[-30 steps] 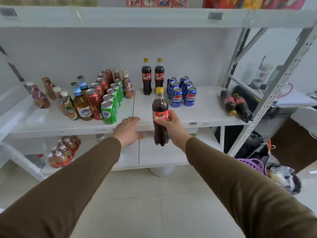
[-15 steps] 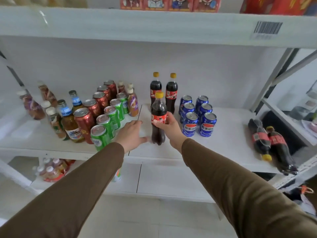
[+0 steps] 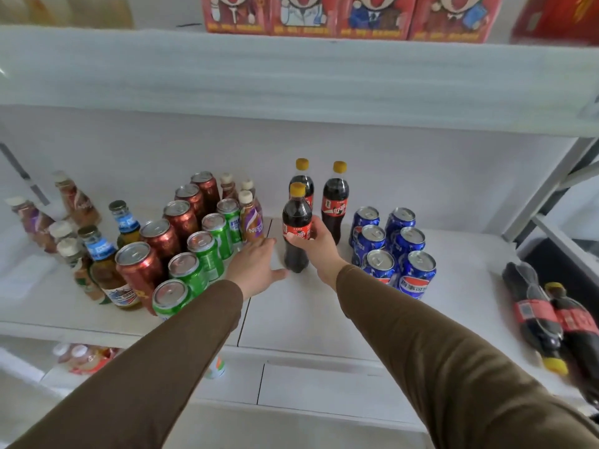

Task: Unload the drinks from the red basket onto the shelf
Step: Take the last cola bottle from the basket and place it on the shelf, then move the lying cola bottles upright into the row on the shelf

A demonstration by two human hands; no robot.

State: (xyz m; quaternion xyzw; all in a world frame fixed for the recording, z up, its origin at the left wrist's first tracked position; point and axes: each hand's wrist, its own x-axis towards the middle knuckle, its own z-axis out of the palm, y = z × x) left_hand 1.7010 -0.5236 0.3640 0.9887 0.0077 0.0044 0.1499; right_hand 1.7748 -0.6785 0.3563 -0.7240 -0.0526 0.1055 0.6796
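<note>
Dark cola bottle (image 3: 296,231) stands upright on the white shelf (image 3: 308,312), right hand (image 3: 312,243) clasping its label; left hand (image 3: 256,265) lies flat and loose just beside it.

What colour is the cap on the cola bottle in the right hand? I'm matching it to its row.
Yellow, on the cola bottle in the head view.

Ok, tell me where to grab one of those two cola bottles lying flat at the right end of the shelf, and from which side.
Take the nearer lying cola bottle around its labelled middle, coming down from above. It lies on its side on the shelf, cap toward the front edge, pressed against its twin, so the top of the barrel looks like the only free surface to wrap fingers over.
</note>
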